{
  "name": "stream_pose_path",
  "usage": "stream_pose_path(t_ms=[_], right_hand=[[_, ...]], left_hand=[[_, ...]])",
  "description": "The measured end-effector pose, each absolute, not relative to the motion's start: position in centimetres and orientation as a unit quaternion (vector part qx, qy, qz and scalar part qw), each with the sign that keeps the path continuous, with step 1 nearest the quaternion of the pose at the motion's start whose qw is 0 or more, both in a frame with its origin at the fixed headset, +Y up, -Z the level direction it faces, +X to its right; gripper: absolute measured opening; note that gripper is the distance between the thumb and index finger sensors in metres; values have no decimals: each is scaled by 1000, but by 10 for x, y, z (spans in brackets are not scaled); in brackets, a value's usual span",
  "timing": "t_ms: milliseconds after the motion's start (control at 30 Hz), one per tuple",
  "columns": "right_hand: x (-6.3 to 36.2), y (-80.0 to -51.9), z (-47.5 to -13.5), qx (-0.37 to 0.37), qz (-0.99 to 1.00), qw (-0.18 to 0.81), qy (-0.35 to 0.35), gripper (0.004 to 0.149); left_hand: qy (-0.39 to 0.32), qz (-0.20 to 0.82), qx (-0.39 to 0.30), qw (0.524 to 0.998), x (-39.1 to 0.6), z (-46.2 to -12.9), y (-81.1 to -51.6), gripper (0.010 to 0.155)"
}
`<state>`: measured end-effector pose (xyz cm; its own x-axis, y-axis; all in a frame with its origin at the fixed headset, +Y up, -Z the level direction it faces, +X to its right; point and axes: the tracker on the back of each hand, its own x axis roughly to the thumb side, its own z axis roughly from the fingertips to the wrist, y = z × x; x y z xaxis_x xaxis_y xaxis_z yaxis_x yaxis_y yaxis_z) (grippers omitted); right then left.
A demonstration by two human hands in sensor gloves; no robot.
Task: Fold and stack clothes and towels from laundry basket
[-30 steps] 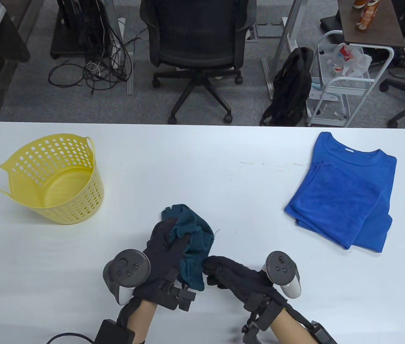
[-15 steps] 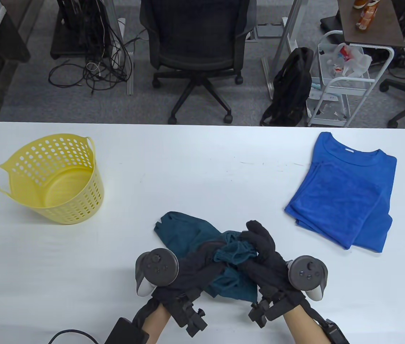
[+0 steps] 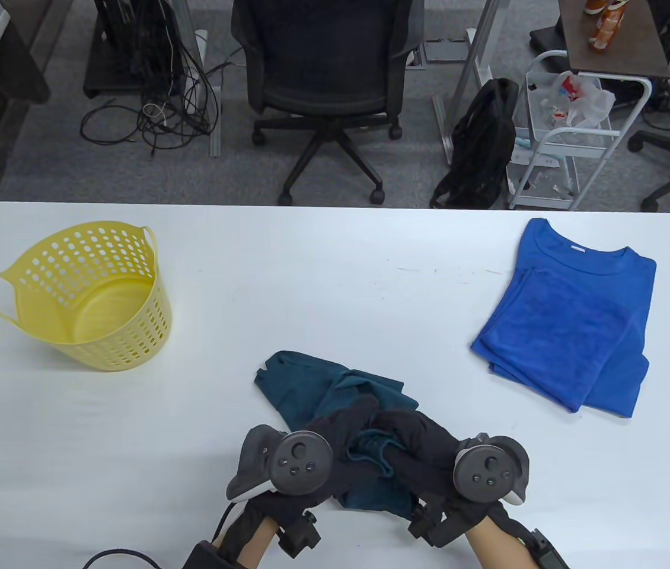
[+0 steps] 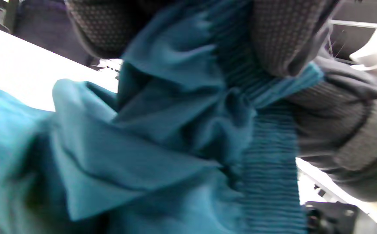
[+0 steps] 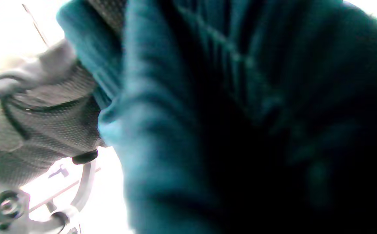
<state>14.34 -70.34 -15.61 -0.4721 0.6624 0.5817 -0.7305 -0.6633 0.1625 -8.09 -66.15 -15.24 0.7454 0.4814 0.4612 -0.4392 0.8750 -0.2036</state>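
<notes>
Both hands are close together at the near edge of the white desk [image 3: 335, 284], and both hold the crumpled dark teal cloth garment [image 3: 311, 379]. The left hand [image 3: 335, 441] has its fingers curled around a bunch of this fabric, and the right hand [image 3: 412, 444] grips the same bunch from the other side. The rest of the garment lies on the desk just beyond the hands. A yellow perforated plastic laundry basket [image 3: 83, 296] stands far left. A folded bright blue T-shirt [image 3: 572, 320] lies far right.
</notes>
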Motion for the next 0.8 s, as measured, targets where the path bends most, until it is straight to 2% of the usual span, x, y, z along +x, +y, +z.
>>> stream_pose_path(t_ms=[33,133,200,267,333,367,433,467,533,633,733,767,800], right_hand=[[144,-702,-156,312,857,407,-52,48],[144,-697,-155,320,860,392,-60,55],[142,-694,-152,312,878,358,-70,63],[138,-693,-150,294,918,257,-67,71],[141,-702,-155,254,946,194,-61,69],[146,-706,-158,241,949,190,-68,61],[163,-714,-170,214,944,245,-49,53],[176,-716,-176,193,925,325,-22,49],[190,-715,-181,183,886,425,-29,42],[208,-707,-187,178,820,543,-30,42],[214,-702,-188,185,783,592,-44,45],[216,-701,-189,192,778,597,-36,49],[218,-701,-189,194,776,599,-33,54]], left_hand=[[-245,244,-26,938,-86,-153,-659,71],[-222,224,0,949,-96,-155,-654,55],[-230,257,17,939,-101,-156,-651,51],[-226,309,35,923,-108,-155,-647,49],[-210,349,88,909,-121,-155,-642,46],[-203,371,103,900,-128,-156,-640,45],[-190,414,99,885,-141,-158,-641,46],[-186,424,96,881,-147,-161,-642,46],[-180,435,97,877,-154,-165,-645,48],[-192,475,66,856,-157,-172,-652,53],[-197,489,44,849,-154,-174,-657,58],[-197,485,45,851,-154,-175,-657,67],[-197,482,51,852,-156,-174,-657,85]])
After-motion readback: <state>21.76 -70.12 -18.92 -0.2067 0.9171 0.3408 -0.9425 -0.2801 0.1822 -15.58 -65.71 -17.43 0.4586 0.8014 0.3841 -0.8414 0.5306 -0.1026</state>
